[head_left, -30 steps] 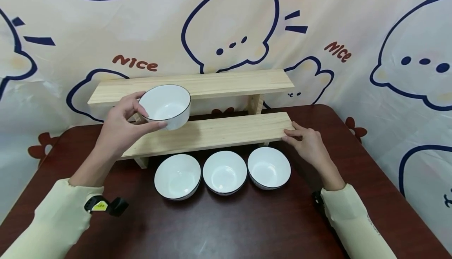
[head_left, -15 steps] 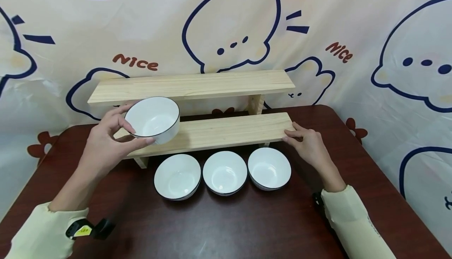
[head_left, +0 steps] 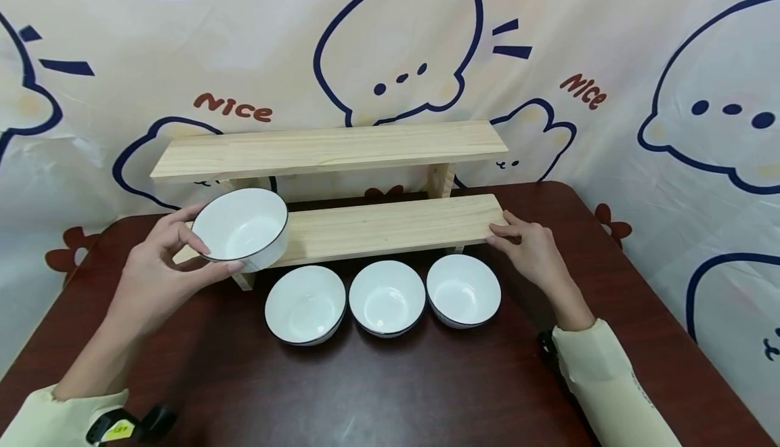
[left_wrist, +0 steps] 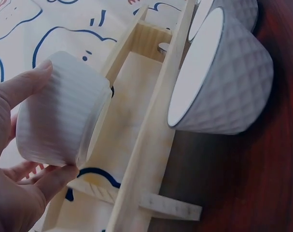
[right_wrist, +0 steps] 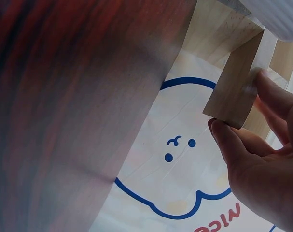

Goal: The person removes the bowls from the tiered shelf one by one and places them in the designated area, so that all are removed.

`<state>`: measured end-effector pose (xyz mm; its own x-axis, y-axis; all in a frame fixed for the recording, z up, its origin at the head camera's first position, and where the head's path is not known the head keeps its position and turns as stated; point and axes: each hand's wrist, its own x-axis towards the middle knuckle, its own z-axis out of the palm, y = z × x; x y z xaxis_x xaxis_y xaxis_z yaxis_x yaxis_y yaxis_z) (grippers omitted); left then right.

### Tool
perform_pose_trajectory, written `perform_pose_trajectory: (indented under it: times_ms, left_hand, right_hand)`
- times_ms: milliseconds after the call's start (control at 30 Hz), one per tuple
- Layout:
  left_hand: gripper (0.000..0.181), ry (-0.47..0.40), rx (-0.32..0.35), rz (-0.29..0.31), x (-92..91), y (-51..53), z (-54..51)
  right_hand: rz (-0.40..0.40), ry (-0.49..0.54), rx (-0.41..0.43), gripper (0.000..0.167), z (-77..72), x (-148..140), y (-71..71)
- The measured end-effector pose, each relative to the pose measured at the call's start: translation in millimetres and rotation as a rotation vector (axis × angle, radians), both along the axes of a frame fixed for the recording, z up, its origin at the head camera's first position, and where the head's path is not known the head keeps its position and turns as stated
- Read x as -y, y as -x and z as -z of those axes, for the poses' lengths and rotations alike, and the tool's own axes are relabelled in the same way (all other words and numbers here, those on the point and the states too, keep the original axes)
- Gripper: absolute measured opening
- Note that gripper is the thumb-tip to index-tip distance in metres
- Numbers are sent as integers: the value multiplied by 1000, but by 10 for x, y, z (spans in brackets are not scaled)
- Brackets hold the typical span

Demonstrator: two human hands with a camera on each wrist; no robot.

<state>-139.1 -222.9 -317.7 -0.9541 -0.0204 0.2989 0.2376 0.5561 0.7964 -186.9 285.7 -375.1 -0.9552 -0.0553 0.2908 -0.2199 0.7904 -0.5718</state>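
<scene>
My left hand [head_left: 152, 264] grips a white bowl [head_left: 240, 227] with a dark rim, thumb and fingers on its side. The bowl hides part of the left end of the lower board of a two-tier wooden shelf [head_left: 390, 227]. In the left wrist view the held bowl [left_wrist: 64, 111] shows a ribbed outside; whether it touches the board I cannot tell. At the other end, my right hand [head_left: 530, 247] pinches the lower board's right corner, and the right wrist view shows thumb and fingers on the board end [right_wrist: 235, 82].
Three white bowls stand in a row before the shelf: a left one [head_left: 306, 305], a middle one [head_left: 388, 298] and a right one [head_left: 464, 290]. All rest on a dark red-brown table [head_left: 365, 393]. A printed cloth [head_left: 274, 40] hangs behind the shelf.
My left hand has carried the bowl left and down, from before the upper board to the lower board's left end. The right hand has stayed on the board.
</scene>
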Motion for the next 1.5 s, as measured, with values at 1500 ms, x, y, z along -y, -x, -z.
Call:
perform_pose_trajectory:
  times_ms: [1500]
  left_hand:
    - [40,92,28,75,548,-610,672]
  right_hand:
    - [-3,-15,-4,30,-14,0,5]
